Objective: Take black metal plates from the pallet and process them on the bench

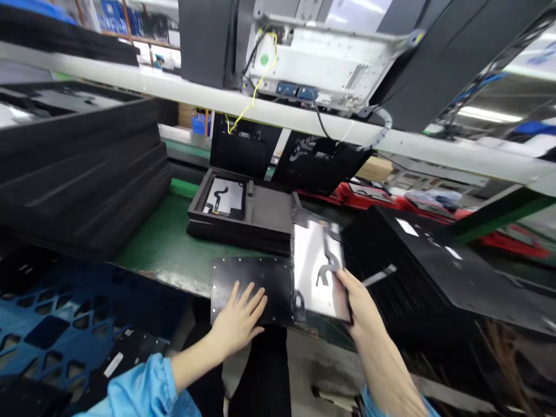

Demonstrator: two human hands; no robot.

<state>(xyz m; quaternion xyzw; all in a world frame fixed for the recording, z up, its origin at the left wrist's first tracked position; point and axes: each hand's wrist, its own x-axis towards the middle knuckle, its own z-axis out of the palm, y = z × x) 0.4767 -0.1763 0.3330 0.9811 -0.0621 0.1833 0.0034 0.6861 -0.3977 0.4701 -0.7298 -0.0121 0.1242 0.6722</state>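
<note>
My left hand (242, 315) lies with its fingers spread on a flat black panel (275, 284) that has small pale dots along its edge. The panel sits at the front edge of the green bench. My right hand (359, 304) grips the right edge of a flat display panel (309, 260), silvery with a dark ribbon cable (329, 260) on its face. That display is tilted and slightly blurred, over the right end of the black panel. Behind it stands a dark foam tray (271, 205). A similar display panel (228, 196) lies in its left compartment.
Black foam trays (78, 168) are stacked at the left. A black stack (417, 260) of panels stands at the right. Blue plastic crates (56, 324) sit low on the left. A white rail (208, 98) crosses above the bench (156, 243), with a metal housing (321, 63) and cables over it.
</note>
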